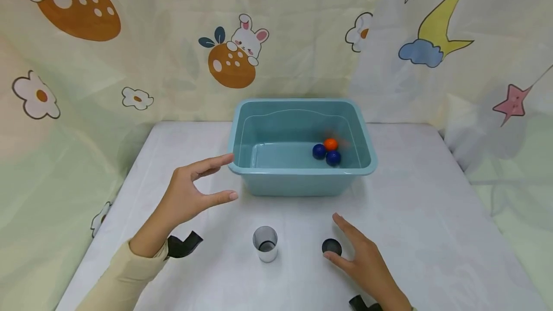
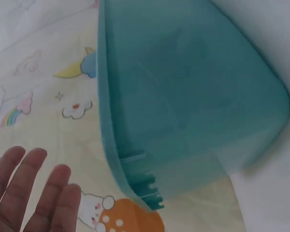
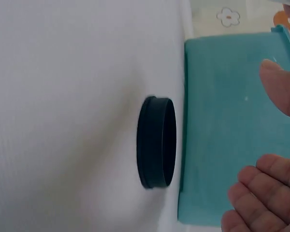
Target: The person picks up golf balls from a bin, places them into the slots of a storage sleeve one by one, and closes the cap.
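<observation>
My left hand is beside the front left corner of the blue plastic basin, thumb and fingers spread apart with nothing between them. In the left wrist view its fingers extend near the basin's rim. My right hand hovers around a small round black cap, its thumb overlapping the cap's edge in the head view. From the right wrist, the cap stands apart from the thumb and fingers. Inside the basin are two dark blue balls and an orange ball, with a faint orange blur beside them.
A small clear cup stands upright on the white-covered table between the hands. The basin sits toward the table's back edge. Behind it hangs a printed cloth, which also drapes along both sides.
</observation>
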`<state>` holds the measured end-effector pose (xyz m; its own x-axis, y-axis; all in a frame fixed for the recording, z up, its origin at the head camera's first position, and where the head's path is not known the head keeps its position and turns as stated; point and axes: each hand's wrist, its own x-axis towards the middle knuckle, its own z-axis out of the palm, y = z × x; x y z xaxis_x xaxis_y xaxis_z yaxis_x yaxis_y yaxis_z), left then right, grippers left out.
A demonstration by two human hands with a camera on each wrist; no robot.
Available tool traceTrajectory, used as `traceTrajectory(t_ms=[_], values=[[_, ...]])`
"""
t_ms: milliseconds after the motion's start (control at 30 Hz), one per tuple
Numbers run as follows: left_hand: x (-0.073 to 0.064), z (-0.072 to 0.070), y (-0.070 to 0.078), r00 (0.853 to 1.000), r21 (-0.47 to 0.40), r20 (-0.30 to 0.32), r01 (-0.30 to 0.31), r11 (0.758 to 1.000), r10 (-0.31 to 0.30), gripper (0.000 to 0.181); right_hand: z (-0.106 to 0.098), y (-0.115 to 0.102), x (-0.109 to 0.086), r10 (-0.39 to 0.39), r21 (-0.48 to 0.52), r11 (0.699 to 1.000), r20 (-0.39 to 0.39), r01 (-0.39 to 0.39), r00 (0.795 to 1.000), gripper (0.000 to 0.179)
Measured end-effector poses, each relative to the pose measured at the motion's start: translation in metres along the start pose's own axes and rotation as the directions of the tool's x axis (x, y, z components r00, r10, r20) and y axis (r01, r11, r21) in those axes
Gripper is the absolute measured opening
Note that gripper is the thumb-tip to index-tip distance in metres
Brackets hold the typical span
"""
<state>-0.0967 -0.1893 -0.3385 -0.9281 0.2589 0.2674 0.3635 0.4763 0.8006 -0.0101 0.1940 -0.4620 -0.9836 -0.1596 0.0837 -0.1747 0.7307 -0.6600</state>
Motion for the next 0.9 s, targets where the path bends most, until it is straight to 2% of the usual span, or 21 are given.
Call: traceTrajectory(t_ms=[133, 367, 533, 733, 900], values=[[0.023, -0.01, 0.011, 0.995, -0.048, 0.101, -0.019, 0.999, 0.024, 0.067, 0.005, -0.003, 0.003, -0.026, 0.061, 0.998, 0.013, 0.025, 1.0, 0.082], [0.065, -0.017, 0.02, 0.977, -0.104, 0.198, -0.054, 0.993, 0.073, 0.065, 0.014, -0.007, 0.008, -0.056, 0.202, 0.979, 0.078, 0.039, 0.995, 0.072], [0.097, -0.014, 0.019, 0.96, -0.129, 0.255, -0.082, 0.988, 0.113, 0.067, 0.016, -0.009, 0.014, -0.038, 0.278, 0.961, 0.181, -0.015, 0.983, 0.068], [0.13, -0.007, 0.018, 0.933, -0.15, 0.332, -0.092, 0.984, 0.138, 0.065, 0.023, -0.006, 0.016, -0.121, 0.379, 0.925, 0.233, 0.025, 0.965, 0.065], [0.153, 0.003, 0.017, 0.917, -0.164, 0.375, -0.083, 0.983, 0.14, 0.062, 0.03, -0.004, 0.02, -0.158, 0.395, 0.918, 0.268, 0.041, 0.95, 0.063]])
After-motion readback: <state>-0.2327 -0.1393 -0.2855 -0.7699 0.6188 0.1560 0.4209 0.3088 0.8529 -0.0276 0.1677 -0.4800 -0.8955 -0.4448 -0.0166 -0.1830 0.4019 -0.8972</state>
